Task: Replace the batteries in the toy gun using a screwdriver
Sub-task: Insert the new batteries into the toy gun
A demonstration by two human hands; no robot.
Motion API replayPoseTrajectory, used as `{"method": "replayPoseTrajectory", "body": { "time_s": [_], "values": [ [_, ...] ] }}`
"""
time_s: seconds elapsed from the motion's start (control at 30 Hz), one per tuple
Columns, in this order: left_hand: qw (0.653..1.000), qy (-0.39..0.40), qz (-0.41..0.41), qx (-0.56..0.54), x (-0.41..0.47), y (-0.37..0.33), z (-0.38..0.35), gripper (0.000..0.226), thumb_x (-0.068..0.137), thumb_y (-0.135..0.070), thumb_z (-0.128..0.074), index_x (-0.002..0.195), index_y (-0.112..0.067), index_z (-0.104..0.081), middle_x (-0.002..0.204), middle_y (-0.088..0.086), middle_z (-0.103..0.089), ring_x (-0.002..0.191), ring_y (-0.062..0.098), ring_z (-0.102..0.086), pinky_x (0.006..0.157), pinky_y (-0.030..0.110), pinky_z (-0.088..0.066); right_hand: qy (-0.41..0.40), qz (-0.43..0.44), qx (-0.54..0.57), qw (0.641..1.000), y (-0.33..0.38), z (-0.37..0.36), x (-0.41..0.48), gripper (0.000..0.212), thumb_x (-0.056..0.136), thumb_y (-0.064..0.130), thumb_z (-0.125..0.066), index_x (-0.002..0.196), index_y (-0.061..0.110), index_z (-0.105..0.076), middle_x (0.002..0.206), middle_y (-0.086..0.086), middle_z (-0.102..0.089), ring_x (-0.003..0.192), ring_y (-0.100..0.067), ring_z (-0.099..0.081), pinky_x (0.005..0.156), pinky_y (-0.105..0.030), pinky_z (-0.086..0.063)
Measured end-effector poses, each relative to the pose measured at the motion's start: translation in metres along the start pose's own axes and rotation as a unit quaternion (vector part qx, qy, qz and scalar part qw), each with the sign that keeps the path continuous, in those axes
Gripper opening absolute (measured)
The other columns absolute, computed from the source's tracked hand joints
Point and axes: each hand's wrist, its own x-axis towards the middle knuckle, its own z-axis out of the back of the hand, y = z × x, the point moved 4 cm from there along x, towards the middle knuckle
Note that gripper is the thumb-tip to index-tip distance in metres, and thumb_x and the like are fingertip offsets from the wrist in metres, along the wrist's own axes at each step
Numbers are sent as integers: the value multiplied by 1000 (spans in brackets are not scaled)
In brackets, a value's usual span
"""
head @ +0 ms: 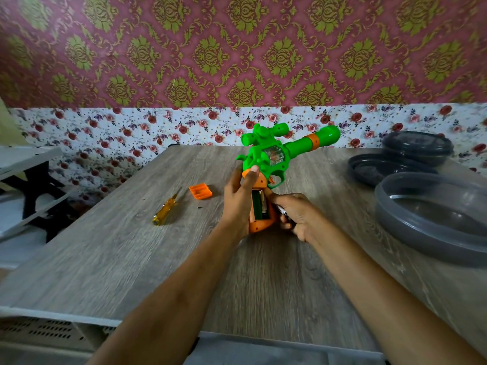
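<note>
Your left hand (238, 196) grips the toy gun (266, 159) by its orange handle, fingers wrapped round the handle and the thumb pressed up where orange meets green. The gun is lifted over the middle of the table (131, 259), barrel pointing up and away to the right, toward the floral wall (105, 133).

The battery compartment (259, 206) in the handle faces you and stands open, with the cover off and one cell showing inside. Your right hand (297, 216) sits just beside the handle's right edge, fingers curled round a small dark battery (281, 209). Blur hides how many fingers pinch it.

To the left, the orange cover (200, 191) lies flat on the wood, apart from your hand. The yellow screwdriver (166, 210) lies further left, near the table's slanting left edge. A tiny dark screw (200, 207) rests between the two.

On the right the room is tighter: a large grey container (434, 219) sits near your right forearm, with a dark lid (379, 169) and a dark bowl (419, 147) behind it by the far edge. Bare wood runs from your wrists back to the near edge.
</note>
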Motion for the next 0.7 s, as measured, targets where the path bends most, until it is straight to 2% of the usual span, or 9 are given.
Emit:
{"method": "replayPoseTrajectory", "body": {
  "time_s": [0.07,0.3,0.43,0.57,0.63,0.7],
  "values": [
    [1000,4,-4,5,0,0,0,31,93,-22,-56,120,-7,-57,88,3,-66,78,18,-64,68,33,-52,1,1,-8,1000,0,0,-1,31,84,34,-65,64,16,-48,50,3,-44,26,-1,-30,32,-11,-17],
    [998,54,-39,22,-1,-9,-5,27,95,-21,-51,120,-11,-56,108,13,-65,96,24,-64,81,39,-53,35,7,33,999,2,3,-2,31,83,35,-65,63,17,-50,43,7,-42,28,-2,-30,31,-12,-19],
    [998,48,-24,14,1,-8,-4,35,95,-23,-52,127,-10,-53,119,18,-63,102,29,-63,84,44,-53,59,3,47,997,4,3,-5,24,83,29,-65,69,14,-54,45,5,-46,28,-2,-32,30,-13,-20],
    [998,47,-26,14,2,-8,-4,35,94,-24,-53,127,-11,-52,118,17,-63,105,32,-63,86,49,-51,62,1,41,997,4,2,-6,22,83,31,-65,76,13,-56,53,2,-46,30,-2,-33,31,-13,-21],
    [997,59,-37,29,1,-10,-5,24,95,-24,-53,117,-19,-58,111,10,-66,102,27,-64,88,50,-51,56,-4,24,998,3,3,-4,27,79,39,-67,77,14,-57,57,2,-47,32,-2,-33,32,-14,-22],
    [995,70,-50,47,0,-10,-7,18,95,-22,-53,111,-25,-60,107,4,-68,100,21,-65,91,48,-51,48,-8,19,999,3,4,-3,27,80,38,-66,73,15,-56,58,2,-46,31,-2,-32,32,-14,-21]
  ]
}}
